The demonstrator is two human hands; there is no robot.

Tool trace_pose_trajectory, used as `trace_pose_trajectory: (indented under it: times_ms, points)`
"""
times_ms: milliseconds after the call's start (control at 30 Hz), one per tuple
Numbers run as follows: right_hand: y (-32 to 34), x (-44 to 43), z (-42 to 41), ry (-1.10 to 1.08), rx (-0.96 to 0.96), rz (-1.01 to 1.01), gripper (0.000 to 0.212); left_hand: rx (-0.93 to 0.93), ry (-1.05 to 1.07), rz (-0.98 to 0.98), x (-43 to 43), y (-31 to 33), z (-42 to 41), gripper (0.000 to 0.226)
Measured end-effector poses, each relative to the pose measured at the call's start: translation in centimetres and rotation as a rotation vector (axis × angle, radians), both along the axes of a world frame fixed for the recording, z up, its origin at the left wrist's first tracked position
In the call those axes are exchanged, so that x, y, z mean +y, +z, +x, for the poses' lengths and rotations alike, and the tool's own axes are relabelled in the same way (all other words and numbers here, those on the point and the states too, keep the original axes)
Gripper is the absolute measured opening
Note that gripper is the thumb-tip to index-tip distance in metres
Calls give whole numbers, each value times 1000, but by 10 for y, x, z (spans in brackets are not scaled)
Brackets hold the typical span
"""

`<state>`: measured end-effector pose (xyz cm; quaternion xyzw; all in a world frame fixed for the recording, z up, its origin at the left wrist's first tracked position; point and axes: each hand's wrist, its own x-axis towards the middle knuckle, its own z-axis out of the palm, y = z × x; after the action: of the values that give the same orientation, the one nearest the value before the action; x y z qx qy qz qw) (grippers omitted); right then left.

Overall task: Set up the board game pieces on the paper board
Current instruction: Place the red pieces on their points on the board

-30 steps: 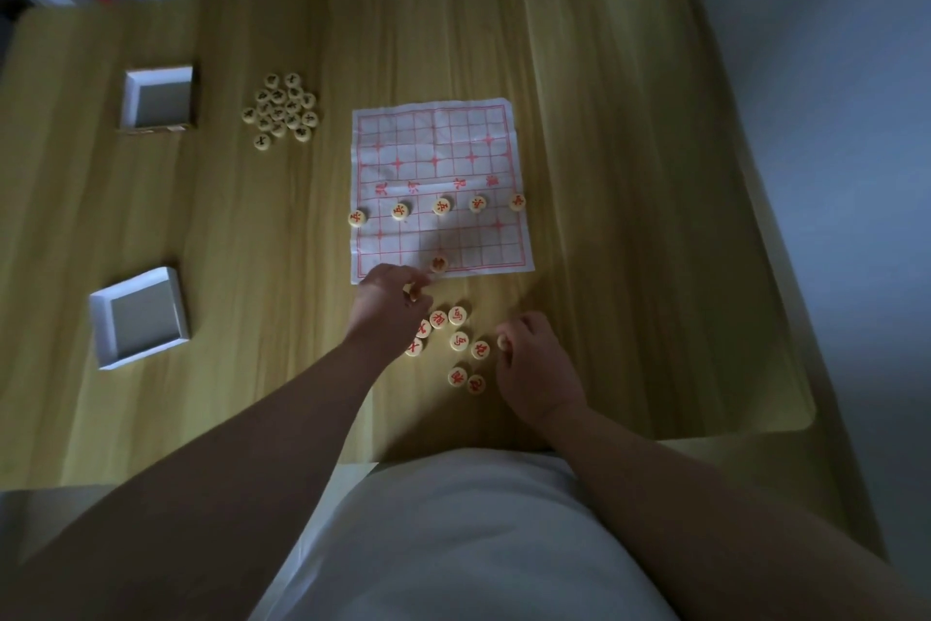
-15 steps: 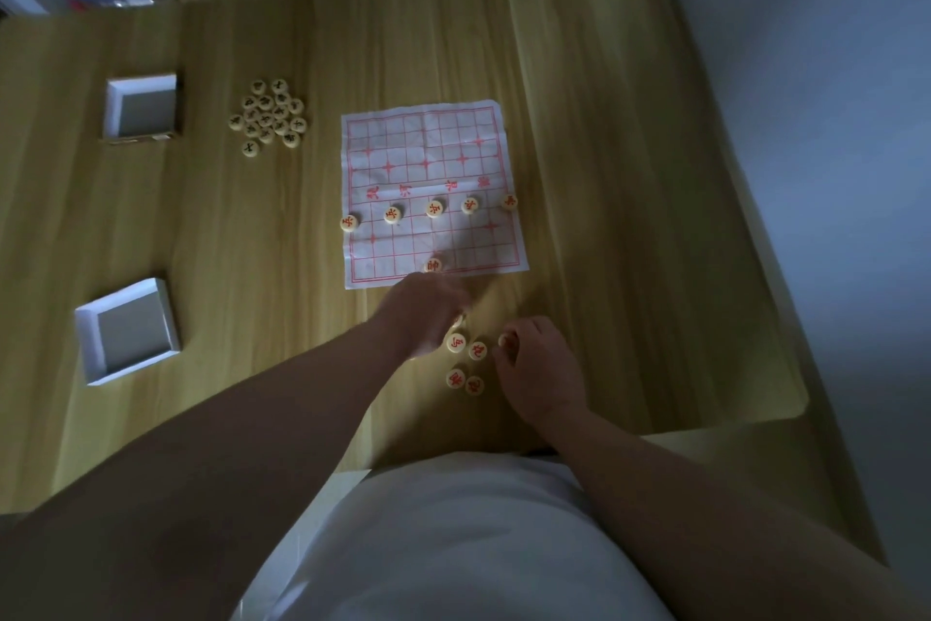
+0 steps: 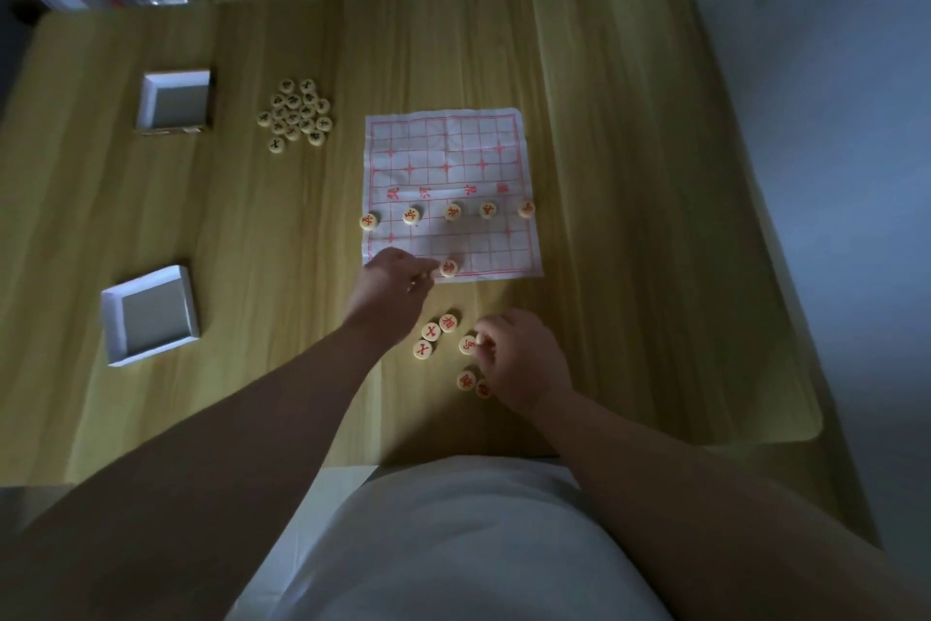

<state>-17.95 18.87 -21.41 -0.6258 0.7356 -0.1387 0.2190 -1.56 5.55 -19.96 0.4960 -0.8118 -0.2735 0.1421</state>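
Observation:
The paper board [image 3: 456, 152] with a red grid lies mid-table. Five red-marked round pieces [image 3: 453, 211] stand in a row across it, and one more [image 3: 449, 268] sits on its near edge. My left hand [image 3: 393, 285] is at that near edge just left of the lone piece, fingertips pinched together on what looks like a pale piece, mostly hidden. Several loose red pieces [image 3: 431, 332] lie on the table below the board. My right hand [image 3: 516, 356] rests among them, fingers curled, pinching a piece at its fingertips beside another piece [image 3: 468, 345].
A pile of black-marked pieces [image 3: 294, 116] sits left of the board's far end. Two open white boxes stand at the left, one far [image 3: 176, 102] and one near [image 3: 151, 315]. The table's right edge [image 3: 786, 318] borders a grey floor. Clutter lies beyond the far left corner.
My left hand dipped into the loose red pieces half a second ago and has come back up to the board's near edge. The right hand has stayed in place.

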Motion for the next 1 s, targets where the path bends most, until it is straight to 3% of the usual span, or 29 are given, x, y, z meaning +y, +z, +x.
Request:
trace_pose_trajectory:
  times_ms: [167,300,533,733,867,1000]
  points:
    - [-3,-14,13,239,85,59,27,-27,66,29,12,-2,27,21]
    - [-3,-19,13,287,117,101,28,-34,59,74,20,1,31,23]
    - [1,-9,-2,-62,-20,-65,28,-231,-138,27,25,2,5,27]
    - [8,15,-12,-155,-42,-59,29,-445,-414,-129,27,0,-16,13]
    - [7,29,-6,-57,-23,-42,29,-542,-481,-111,30,-2,-22,12]
    - [3,33,3,136,1,-34,27,-517,-497,-117,28,-14,-22,21]
